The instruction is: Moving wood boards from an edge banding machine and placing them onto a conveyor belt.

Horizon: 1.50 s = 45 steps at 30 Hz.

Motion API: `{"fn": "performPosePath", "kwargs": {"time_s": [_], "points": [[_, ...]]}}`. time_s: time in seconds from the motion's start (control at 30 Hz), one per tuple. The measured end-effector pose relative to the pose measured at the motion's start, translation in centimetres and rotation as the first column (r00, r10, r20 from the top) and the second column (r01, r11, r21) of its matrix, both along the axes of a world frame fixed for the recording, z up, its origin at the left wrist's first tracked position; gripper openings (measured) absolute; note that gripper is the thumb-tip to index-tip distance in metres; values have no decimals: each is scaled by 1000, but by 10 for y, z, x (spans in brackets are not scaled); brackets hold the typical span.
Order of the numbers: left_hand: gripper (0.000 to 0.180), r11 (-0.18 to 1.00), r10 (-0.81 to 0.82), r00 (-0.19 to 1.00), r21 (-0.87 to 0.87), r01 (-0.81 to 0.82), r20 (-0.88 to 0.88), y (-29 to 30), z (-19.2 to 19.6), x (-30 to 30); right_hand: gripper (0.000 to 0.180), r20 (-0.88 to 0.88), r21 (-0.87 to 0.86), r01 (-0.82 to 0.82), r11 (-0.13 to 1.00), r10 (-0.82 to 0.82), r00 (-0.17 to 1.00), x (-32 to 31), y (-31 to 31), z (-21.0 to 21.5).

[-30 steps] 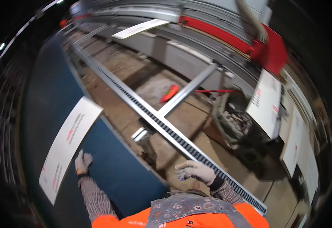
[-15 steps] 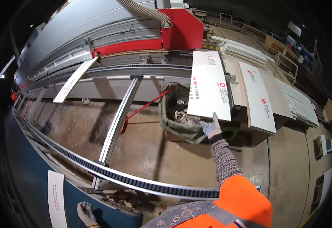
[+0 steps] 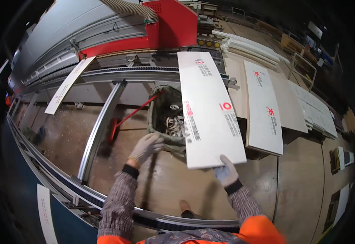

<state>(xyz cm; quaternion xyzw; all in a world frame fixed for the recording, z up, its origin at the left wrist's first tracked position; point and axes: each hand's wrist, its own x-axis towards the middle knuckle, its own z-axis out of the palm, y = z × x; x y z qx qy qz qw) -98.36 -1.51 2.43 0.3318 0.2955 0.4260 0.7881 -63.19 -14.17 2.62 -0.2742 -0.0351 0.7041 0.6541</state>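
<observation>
A long white board [image 3: 210,110] with red and black print lies in front of me, its far end at the machine's edge. My right hand [image 3: 226,173], in a pale glove, grips its near edge, thumb on top and fingers underneath. My gloved left hand [image 3: 148,147] is held out to the left of the board, apart from it. Its fingers are loosely stretched and hold nothing. Just beyond that hand stands a green fabric bin [image 3: 155,110] with curled pale strips [image 3: 174,126] inside. The board hides the bin's right side.
A second printed board [image 3: 263,107] lies on a stack at the right. Left of the bin are a metal crossbar [image 3: 100,134] and a red-handled tool [image 3: 138,109]. A narrow white strip [image 3: 69,86] rests at the grey and red machine [image 3: 173,24]; another strip [image 3: 46,213] lies on the blue surface.
My right hand has drawn the board toward me. My left hand has left the blue surface at lower left and come up near the bin. The view has shifted slightly.
</observation>
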Motion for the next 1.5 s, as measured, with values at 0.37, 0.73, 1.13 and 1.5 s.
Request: {"fn": "performPosePath", "kwargs": {"time_s": [0.37,0.73,1.13,1.5], "points": [[35,988,-58,952,-116,97,302,6,15,224,72,355,-235,161,959,-69,932,134,-242,-4],[52,986,160,917,-95,-134,367,-164,41,96,51,505,57,-32,998,-1,863,119,-225,32],[33,336,941,323,185,-924,-99,-425,35,-101,40,753,221,-824,522,445,484,-49,-49,92],[37,-599,741,-655,-296,-744,147,-484,127,57,27,280,-57,-963,-264,922,-269,-253,85,141]]}}
